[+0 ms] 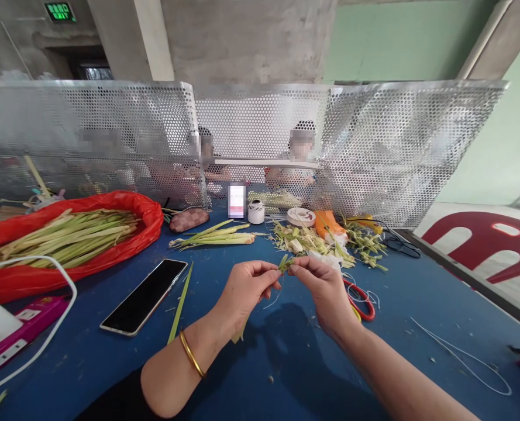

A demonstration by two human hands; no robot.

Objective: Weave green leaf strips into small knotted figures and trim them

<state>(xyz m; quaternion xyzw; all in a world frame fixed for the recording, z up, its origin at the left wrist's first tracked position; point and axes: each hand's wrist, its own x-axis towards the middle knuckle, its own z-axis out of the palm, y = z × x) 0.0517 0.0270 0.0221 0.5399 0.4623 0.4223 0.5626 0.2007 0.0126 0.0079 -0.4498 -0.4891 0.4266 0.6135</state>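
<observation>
At the middle of the table, my left hand [253, 283] pinches a small folded piece of green leaf [285, 264] between thumb and fingers. From the other side, my right hand [319, 283] grips the same piece, so the two hands almost meet. A pale leaf end [241, 333] shows under my left wrist. Partly hidden behind my right hand lie scissors [367, 304] with red and yellow handles, with thin pale wire around them. A long green leaf strip [181, 304] rests left of my left forearm.
A red plastic bag [152, 219] of leaf strips stands at left, near a black phone [145, 295] and purple power strip [44, 310]. Leaf stalks [224, 235], scraps [303, 237] and a white jar [255, 211] lie farther back, before a perforated metal screen [260, 111] with people behind.
</observation>
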